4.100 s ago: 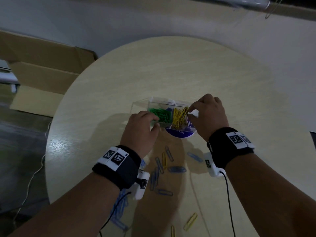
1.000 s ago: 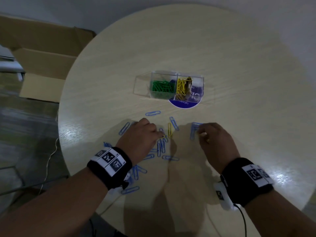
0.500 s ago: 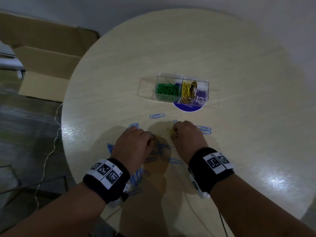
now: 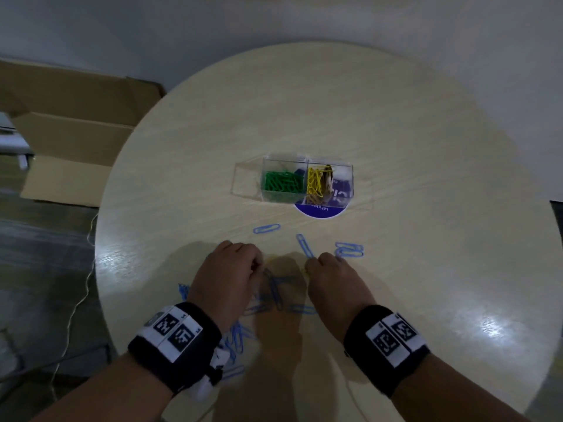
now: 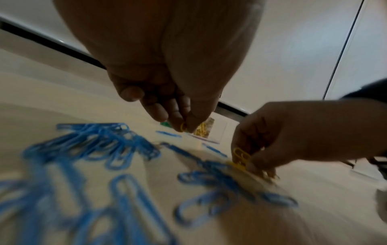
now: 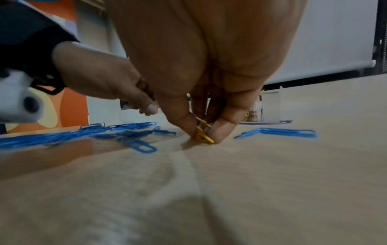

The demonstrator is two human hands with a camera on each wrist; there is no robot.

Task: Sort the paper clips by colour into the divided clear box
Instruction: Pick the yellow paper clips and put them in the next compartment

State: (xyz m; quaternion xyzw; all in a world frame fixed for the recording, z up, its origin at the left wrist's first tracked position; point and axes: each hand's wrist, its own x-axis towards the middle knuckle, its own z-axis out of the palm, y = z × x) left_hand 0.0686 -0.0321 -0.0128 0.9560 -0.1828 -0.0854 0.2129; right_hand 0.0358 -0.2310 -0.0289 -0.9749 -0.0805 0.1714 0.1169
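The divided clear box (image 4: 330,170) stands mid-table, with green clips (image 4: 281,184) in its left compartment and yellow clips (image 4: 316,182) in the one beside it. Several blue paper clips (image 4: 275,292) lie scattered on the table near both hands. My left hand (image 4: 227,277) pinches a yellow clip (image 5: 183,127) in its fingertips, just above the table. Right of it, my right hand (image 4: 330,277) pinches yellow clips (image 6: 202,135) against the tabletop. In the left wrist view those yellow clips (image 5: 240,156) show in the right hand's fingers.
The round wooden table (image 4: 396,147) has a blue round sticker (image 4: 321,210) under the box. A single blue clip (image 4: 266,229) and a pair (image 4: 348,249) lie between hands and box. Cardboard boxes (image 4: 76,129) stand on the floor to the left.
Both hands came back from the box to the scattered clips near the table's front. The right hand moved left onto yellow clips and now pinches them; the left hand pinches one too.
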